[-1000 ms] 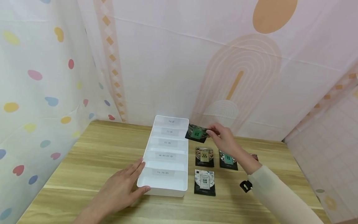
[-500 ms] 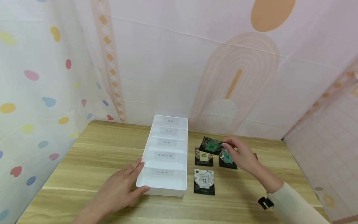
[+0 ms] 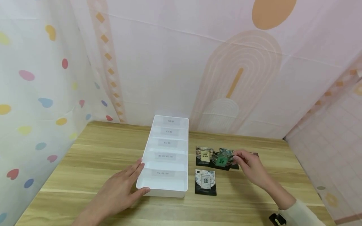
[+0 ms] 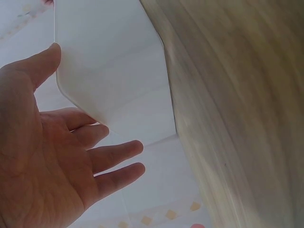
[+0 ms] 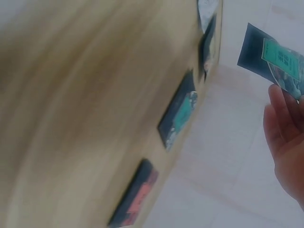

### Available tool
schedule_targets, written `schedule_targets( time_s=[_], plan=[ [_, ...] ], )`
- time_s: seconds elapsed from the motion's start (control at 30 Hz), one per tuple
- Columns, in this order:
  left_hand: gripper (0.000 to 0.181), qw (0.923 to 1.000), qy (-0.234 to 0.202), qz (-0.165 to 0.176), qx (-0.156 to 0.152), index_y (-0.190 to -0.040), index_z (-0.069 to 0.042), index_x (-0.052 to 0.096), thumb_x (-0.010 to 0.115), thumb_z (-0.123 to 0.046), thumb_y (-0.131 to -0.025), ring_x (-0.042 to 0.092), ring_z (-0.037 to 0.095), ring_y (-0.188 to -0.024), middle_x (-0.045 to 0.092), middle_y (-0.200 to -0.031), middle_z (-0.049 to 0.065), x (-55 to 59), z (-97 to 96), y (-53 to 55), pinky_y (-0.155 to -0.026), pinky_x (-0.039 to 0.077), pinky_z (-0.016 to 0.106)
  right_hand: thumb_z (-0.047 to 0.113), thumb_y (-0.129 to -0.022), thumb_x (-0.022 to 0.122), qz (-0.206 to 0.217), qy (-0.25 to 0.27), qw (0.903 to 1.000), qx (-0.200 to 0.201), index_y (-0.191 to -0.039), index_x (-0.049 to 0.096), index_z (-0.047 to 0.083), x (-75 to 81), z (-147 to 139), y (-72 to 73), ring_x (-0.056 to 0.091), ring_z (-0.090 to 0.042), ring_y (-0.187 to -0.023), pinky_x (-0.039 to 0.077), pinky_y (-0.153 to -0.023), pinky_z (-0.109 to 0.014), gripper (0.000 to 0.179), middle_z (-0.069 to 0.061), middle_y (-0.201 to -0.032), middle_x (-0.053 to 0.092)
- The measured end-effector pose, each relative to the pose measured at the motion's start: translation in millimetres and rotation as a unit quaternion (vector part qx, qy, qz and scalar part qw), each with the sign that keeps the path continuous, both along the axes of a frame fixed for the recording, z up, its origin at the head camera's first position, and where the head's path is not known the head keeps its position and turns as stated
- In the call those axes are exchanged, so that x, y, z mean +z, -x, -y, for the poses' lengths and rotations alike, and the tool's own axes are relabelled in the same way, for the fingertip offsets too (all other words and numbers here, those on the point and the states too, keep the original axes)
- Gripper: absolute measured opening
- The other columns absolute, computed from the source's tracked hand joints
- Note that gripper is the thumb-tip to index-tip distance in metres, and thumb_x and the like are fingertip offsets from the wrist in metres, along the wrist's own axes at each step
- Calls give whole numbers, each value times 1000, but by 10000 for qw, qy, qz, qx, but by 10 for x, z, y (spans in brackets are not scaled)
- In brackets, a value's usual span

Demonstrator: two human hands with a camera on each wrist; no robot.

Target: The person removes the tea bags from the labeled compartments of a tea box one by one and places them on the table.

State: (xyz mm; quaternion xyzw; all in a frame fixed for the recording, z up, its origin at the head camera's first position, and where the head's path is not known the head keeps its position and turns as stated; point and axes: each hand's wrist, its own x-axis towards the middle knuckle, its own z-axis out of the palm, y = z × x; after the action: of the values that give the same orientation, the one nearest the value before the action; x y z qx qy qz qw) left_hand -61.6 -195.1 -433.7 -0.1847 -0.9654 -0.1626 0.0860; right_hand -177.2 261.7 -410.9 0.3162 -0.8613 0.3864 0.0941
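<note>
My left hand (image 3: 117,186) rests at the near left corner of a long white divided box (image 3: 167,193), its fingers along the left side and the thumb at the front. In the left wrist view those fingers are fairly straight against the box wall (image 4: 114,61). Between thumb and fingertips, my right hand (image 3: 253,168) pinches the right edge of a black tea sachet with a green label (image 3: 221,161). Held above the table, this sachet overlaps a teal-label sachet (image 3: 226,151) and the edge of a yellow-label sachet (image 3: 204,156) in the head view.
A white-label sachet (image 3: 205,182) lies right of the box's near end. Partly hidden behind my right hand is a red-label sachet (image 5: 135,197). Labels in Chinese mark the box's several compartments. Patterned curtains (image 3: 152,62) border the wooden table (image 3: 113,138).
My right hand has carried the green-label sachet from beside the box's far end rightward and nearer, over the other sachets. My left hand has stayed at the box.
</note>
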Motion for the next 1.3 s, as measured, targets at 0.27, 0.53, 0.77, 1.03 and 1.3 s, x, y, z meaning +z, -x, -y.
schedule_targets(
  time_s=[0.27, 0.53, 0.77, 1.03, 1.3],
  plan=[
    [82, 10000, -40, 40, 2, -150, 6, 52, 69, -55, -98, 55, 36, -139, 45, -161, 20, -8, 4, -1, -106, 50, 56, -11, -102, 58, 520, 43, 9984, -219, -110, 69, 1, -138, -156, -101, 68, -17, -78, 61, -66, -33, 18, 1, -91, 68],
    [83, 9999, -109, 65, 18, -151, 6, 51, 68, -56, -98, 55, 37, -139, 45, -160, 20, -8, 13, 0, -106, 50, 57, 0, -106, 58, 1390, -98, 9874, -745, -113, 69, 1, -179, -233, -159, 67, -23, -78, 61, -69, -35, 13, 1, -87, 65],
    [83, 9999, -113, 94, 7, -151, 6, 51, 67, -56, -98, 54, 37, -139, 45, -160, 21, -8, 9, 5, -106, 50, 57, -4, -105, 58, 1970, -171, 9756, -958, -116, 68, -7, -245, -314, -129, 68, -23, -76, 62, -69, -35, 16, -3, -85, 66],
    [83, 10000, -56, 77, -17, -151, 6, 51, 68, -57, -98, 56, 37, -137, 45, -160, 21, -10, 15, 5, -105, 51, 56, -6, -101, 61, 2011, -626, 9723, -1013, -112, 71, -8, -298, -339, -112, 65, -16, -71, 57, -61, -27, 14, -2, -81, 66],
    [83, 10000, -64, 41, -8, -151, 5, 51, 68, -56, -98, 55, 37, -138, 44, -161, 19, -11, 15, 0, -105, 52, 55, -3, -102, 62, 2357, -942, 9603, -1154, -108, 72, -4, -365, -328, -97, 64, -14, -67, 56, -59, -27, 12, 1, -75, 66]
  ],
)
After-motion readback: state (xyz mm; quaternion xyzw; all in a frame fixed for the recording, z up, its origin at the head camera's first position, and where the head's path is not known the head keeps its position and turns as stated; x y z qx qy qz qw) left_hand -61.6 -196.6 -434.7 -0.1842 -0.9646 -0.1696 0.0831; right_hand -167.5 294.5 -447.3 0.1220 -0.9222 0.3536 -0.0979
